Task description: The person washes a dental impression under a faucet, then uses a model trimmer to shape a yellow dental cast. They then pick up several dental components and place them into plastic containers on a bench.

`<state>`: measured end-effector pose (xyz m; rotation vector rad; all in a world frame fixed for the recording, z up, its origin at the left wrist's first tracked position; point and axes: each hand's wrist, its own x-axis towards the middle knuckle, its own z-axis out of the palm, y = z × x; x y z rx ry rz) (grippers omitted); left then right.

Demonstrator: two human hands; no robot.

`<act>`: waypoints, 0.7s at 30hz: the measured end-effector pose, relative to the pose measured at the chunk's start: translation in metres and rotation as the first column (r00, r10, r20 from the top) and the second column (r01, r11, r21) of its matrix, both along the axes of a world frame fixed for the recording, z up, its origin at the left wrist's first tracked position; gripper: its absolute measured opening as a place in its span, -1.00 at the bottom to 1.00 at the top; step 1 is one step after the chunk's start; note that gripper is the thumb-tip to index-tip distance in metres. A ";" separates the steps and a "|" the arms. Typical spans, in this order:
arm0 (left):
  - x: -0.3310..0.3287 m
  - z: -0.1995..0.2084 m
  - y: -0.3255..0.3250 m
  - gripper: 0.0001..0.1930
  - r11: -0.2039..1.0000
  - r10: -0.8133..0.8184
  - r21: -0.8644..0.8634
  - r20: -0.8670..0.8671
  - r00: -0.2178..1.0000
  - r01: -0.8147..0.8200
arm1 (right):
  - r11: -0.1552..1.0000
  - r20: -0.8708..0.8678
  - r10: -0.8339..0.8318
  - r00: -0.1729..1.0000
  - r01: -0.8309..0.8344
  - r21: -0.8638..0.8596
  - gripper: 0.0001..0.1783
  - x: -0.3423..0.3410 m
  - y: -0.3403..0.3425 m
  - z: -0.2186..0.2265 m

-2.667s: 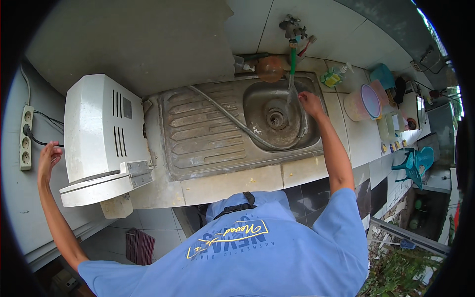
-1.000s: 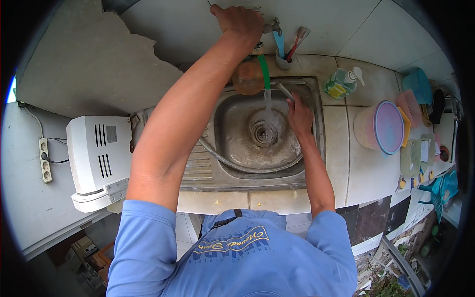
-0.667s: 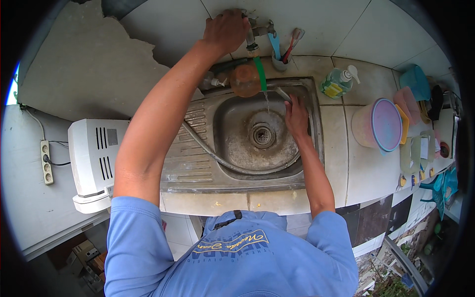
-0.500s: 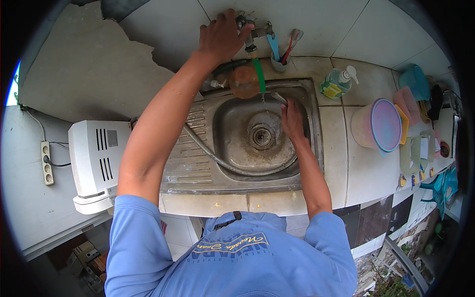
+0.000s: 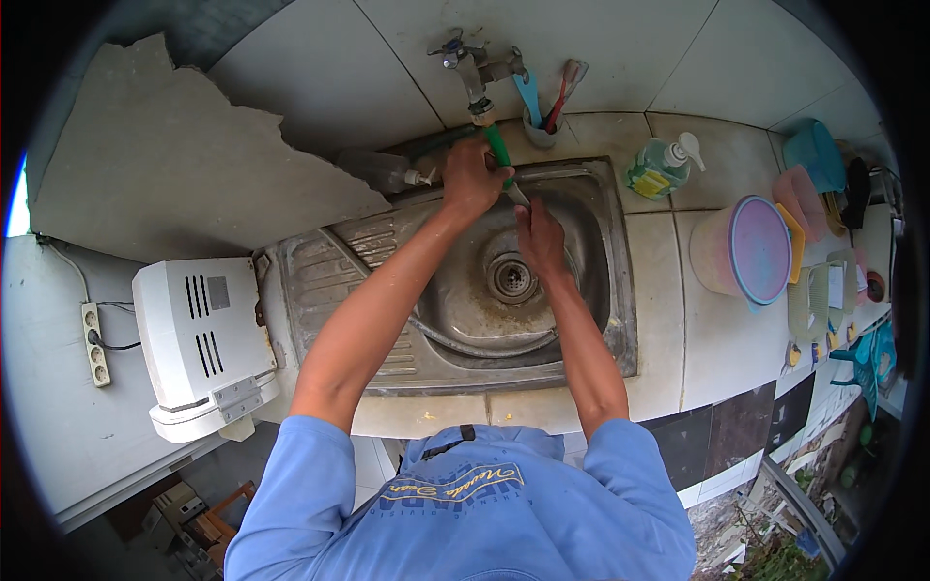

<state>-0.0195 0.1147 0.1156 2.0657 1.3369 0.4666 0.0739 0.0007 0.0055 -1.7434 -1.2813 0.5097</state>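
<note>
A short green hose (image 5: 498, 145) hangs from the tap (image 5: 472, 73) over the sink's back edge. The fingers of my left hand (image 5: 472, 181) are closed round its lower end. My right hand (image 5: 542, 237) grips the tip of a grey hose (image 5: 518, 197), close against the green hose's end; whether the two are joined I cannot tell. From the drainboard, a long grey length (image 5: 455, 339) loops along the front of the metal sink (image 5: 620, 290) toward my right hand. The drain (image 5: 511, 278) shows between my forearms.
A cup (image 5: 539, 134) with toothbrushes and a green soap pump bottle (image 5: 661, 167) stand behind the sink. A clear pump bottle (image 5: 383, 172) lies at the back left. Rightward is a lidded tub (image 5: 741, 250); leftward, a white appliance (image 5: 203, 334) and power strip (image 5: 95, 344).
My left hand has left the tap handle and come down to the green hose. The right hand has brought the grey hose tip leftward to it. The water trickle no longer shows.
</note>
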 end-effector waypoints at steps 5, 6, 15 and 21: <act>-0.008 -0.012 0.008 -0.78 0.999 -0.037 0.016 0.022 0.999 0.036 | 0.994 -0.241 -0.051 0.969 0.026 -0.107 -0.73 -0.019 0.005 0.002; -0.008 -0.013 0.009 -0.78 0.998 -0.058 0.002 0.066 0.996 0.058 | 0.994 -0.244 -0.050 0.969 0.024 -0.110 -0.73 -0.017 0.007 -0.004; 0.030 0.006 0.006 -0.78 0.879 0.371 -0.470 0.563 0.738 -0.083 | 1.000 -0.198 -0.021 0.980 0.022 0.005 -0.81 -0.007 0.009 0.000; 0.057 -0.017 0.000 -0.60 0.757 0.633 -0.622 0.620 0.464 -0.201 | 0.987 -0.073 -0.155 0.985 0.151 -0.053 -0.86 -0.018 0.012 0.014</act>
